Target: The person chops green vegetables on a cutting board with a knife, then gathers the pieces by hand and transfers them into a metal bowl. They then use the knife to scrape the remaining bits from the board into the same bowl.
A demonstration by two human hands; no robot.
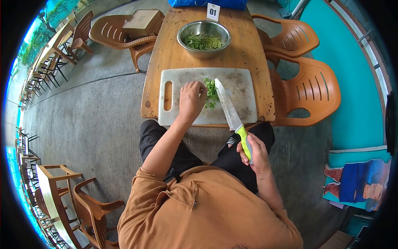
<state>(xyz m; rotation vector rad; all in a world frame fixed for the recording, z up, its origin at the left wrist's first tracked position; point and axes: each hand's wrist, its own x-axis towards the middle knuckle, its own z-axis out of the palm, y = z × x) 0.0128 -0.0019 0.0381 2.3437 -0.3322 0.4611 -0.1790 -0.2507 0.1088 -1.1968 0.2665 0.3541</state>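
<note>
My right hand (255, 151) is wrapped round the green and grey handle of a kitchen knife (229, 108). Its blade points up and away over a white cutting board (238, 97), with the tip beside a small heap of chopped green leaves (211, 89). On the board just left of the leaves is my left hand (192, 98), its fingers curled in; whether they grip any leaves is hidden. Beyond the board stands a steel bowl (204, 53) holding chopped greens (202, 41).
The wooden table (166, 56) carries a number card (213, 12) and a blue bag (224, 4) at its far end. Brown plastic chairs (311, 89) stand along the right side. On the left, a chair (108, 31) holds a cardboard box (143, 20).
</note>
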